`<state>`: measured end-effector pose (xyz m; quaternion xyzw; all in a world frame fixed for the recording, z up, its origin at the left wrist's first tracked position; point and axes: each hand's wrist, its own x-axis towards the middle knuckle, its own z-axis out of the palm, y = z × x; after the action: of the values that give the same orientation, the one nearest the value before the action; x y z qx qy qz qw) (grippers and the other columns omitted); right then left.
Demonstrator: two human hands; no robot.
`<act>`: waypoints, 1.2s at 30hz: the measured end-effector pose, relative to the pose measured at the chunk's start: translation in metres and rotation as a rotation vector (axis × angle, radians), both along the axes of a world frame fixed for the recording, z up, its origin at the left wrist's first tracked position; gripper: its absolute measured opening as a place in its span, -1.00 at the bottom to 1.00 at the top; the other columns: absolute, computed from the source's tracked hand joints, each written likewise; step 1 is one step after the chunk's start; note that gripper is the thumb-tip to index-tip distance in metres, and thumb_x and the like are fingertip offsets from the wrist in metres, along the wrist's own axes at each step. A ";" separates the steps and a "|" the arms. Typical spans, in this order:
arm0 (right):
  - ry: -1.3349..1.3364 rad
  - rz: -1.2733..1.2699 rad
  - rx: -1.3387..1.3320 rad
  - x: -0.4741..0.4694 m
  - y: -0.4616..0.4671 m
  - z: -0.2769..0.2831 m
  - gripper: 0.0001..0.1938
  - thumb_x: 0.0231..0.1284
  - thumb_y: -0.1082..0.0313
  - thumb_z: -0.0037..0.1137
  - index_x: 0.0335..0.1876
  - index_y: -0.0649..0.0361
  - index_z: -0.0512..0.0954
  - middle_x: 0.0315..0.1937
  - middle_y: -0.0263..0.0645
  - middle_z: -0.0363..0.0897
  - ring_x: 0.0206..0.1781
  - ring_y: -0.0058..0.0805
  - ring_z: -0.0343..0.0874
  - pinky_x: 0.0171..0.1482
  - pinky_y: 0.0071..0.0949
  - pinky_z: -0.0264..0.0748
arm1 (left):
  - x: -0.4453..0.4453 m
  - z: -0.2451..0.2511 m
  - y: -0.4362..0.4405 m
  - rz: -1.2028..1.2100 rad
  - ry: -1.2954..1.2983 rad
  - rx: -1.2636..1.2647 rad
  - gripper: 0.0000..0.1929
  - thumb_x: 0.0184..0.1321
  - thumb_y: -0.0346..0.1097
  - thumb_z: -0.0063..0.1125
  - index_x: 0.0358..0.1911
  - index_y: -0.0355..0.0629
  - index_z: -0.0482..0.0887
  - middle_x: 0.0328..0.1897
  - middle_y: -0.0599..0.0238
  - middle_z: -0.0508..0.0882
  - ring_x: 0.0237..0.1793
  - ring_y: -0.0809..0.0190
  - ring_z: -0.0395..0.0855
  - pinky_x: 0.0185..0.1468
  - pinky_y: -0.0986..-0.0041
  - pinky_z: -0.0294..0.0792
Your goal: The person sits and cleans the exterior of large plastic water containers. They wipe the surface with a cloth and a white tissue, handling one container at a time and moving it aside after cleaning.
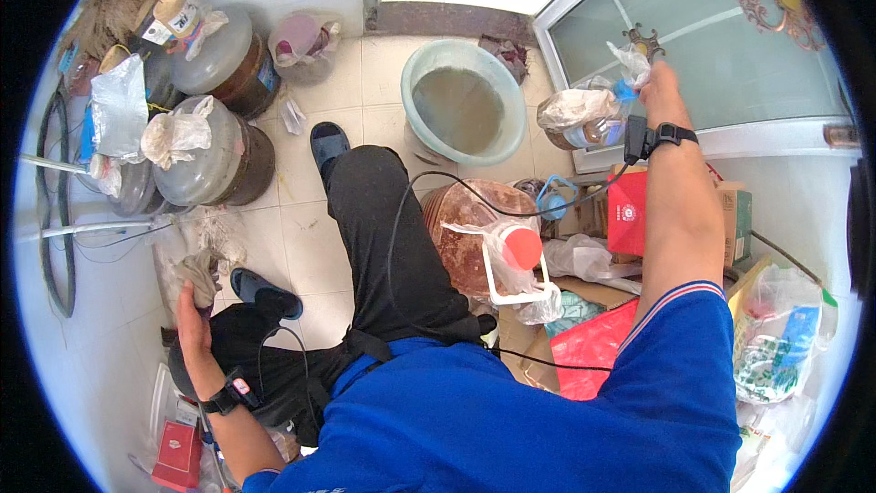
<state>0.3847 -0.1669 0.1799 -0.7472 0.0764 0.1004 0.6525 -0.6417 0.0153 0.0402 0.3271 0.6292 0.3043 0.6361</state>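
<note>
My left hand (194,320) holds a bunched grey-brown cloth (198,275) beside the left wall, above a dirty patch of floor. Out to the right, my right hand (662,92) closes around the top of a clear plastic bottle (606,131) beside the glass door; its fingertips are partly hidden. A blue cap (625,90) and a crumpled piece of clear plastic film (631,65) show at the fingers. Against this bottle sits a jar covered with a pale plastic bag (578,108). Between my hands and farther out stands a pale green basin (413,92) with murky water (460,109).
Large capped jars (198,140) with dark contents crowd the left wall. Near my right knee stands a brown ribbed jar (465,219) with a red-lidded container (521,248) on it. Boxes (626,209) and bags line the right side. A black cable (472,181) loops from my right wrist.
</note>
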 end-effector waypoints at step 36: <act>0.232 -0.349 -0.319 0.040 -0.084 -0.225 -0.47 0.29 0.14 0.21 0.19 0.48 0.55 0.09 -0.02 0.71 -0.01 -0.12 0.76 -0.02 -0.08 0.69 | 0.050 0.013 0.027 -0.170 0.077 -0.107 -0.41 0.62 0.05 0.04 0.48 -0.26 0.50 0.38 0.19 0.70 0.33 0.16 0.67 0.39 0.28 0.44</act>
<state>0.4246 -0.2505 -0.0447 -0.7997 0.2932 0.0582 0.5206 -0.5912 0.0427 0.0534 0.3566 0.6384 0.2023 0.6514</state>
